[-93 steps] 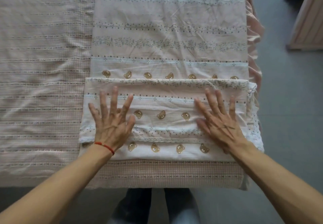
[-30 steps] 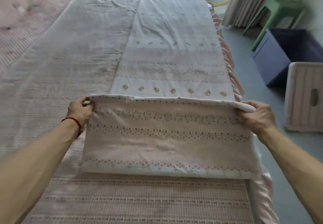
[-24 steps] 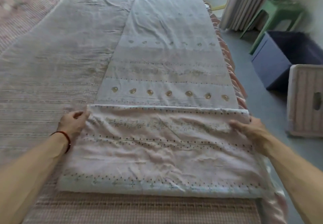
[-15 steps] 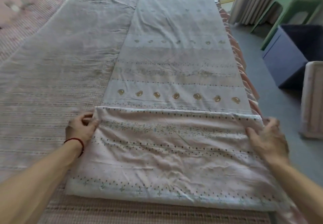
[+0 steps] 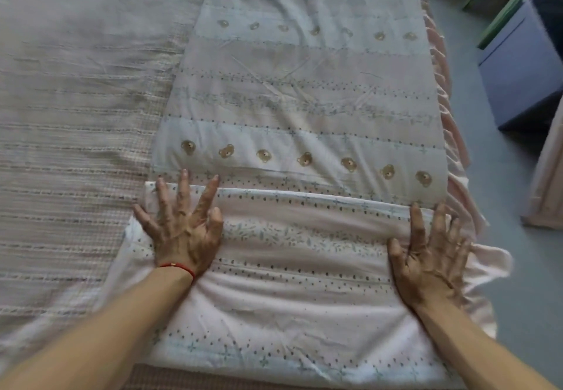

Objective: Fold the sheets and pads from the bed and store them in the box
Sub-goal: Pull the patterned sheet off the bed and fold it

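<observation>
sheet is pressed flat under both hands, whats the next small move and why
Probably grip the folded edge at both ends and roll it forward again. Both the left hand and right hand lie flat on the folded part, and a long stretch of sheet lies unfolded ahead.

Your arms are bare all the way down, no sleeves showing anywhere in the shot. Only thing you've got on is a thin red string bracelet [image 5: 177,268] around the left wrist, with what looks like a tiny gold bead on it. No rings, watch or gloves on either of your hands.
</observation>
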A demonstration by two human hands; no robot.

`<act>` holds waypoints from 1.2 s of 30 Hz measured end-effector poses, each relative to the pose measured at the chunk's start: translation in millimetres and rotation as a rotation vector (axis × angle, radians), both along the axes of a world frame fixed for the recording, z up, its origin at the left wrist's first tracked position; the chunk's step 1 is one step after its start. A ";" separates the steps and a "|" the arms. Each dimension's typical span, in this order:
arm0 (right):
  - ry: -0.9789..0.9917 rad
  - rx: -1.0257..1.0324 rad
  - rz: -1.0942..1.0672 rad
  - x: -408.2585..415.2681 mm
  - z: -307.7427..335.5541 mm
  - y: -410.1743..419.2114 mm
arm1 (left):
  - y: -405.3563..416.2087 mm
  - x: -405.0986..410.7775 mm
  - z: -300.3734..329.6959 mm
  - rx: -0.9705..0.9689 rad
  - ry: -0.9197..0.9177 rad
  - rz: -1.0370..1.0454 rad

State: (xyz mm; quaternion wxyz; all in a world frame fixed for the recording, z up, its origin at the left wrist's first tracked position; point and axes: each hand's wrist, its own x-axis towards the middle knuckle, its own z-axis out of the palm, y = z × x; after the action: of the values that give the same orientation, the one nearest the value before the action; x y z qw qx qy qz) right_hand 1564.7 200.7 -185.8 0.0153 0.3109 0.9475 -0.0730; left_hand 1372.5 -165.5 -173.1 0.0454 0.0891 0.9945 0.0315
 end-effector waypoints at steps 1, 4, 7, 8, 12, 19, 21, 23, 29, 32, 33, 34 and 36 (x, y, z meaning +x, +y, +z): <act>0.013 0.006 0.004 -1.0 -3.0 1.0 | 2.6 -0.9 -0.5 -0.007 0.003 -0.003; 0.050 0.010 0.002 -2.8 -9.0 2.5 | 3.3 -5.8 3.6 -0.024 -0.019 -0.008; 0.060 -0.010 -0.002 -3.0 -6.8 0.7 | 6.4 -3.1 6.7 -0.070 -0.034 0.017; 0.069 -0.029 0.012 -2.8 -7.2 1.5 | 10.2 0.3 9.7 -0.114 -0.039 0.042; 0.045 -0.111 0.023 -1.2 -3.0 5.5 | 31.0 1.5 33.9 -0.325 -0.103 0.206; 0.043 -0.312 0.163 4.1 22.5 17.8 | 141.4 107.7 57.3 -0.005 -0.170 0.550; 0.075 -0.273 0.291 8.2 39.1 28.9 | 175.9 123.0 49.6 0.136 -0.208 0.558; 0.112 -0.171 0.578 0.7 55.8 31.6 | 193.9 123.3 41.2 0.197 -0.261 0.575; -0.016 -0.069 1.262 -91.7 37.5 15.7 | 195.0 119.4 26.9 0.126 -0.287 0.597; -0.024 -0.092 1.248 -93.2 25.7 16.1 | 198.4 123.6 19.9 0.080 -0.192 0.589; -0.013 -0.103 1.246 -93.6 22.6 13.6 | 199.3 123.4 16.9 0.075 -0.174 0.600; -0.010 -0.120 1.235 -93.0 19.7 12.2 | 200.9 125.1 12.5 0.074 -0.155 0.604; -0.012 -0.158 1.216 -100.6 13.6 7.3 | 199.5 122.7 4.5 0.041 -0.098 0.600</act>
State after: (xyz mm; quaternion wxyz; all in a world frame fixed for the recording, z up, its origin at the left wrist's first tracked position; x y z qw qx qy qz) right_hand 1464.1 208.0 -172.2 0.0827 -0.2873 0.9467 -0.1195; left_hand 1495.2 34.0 -168.7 0.0803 -0.2094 0.9722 0.0679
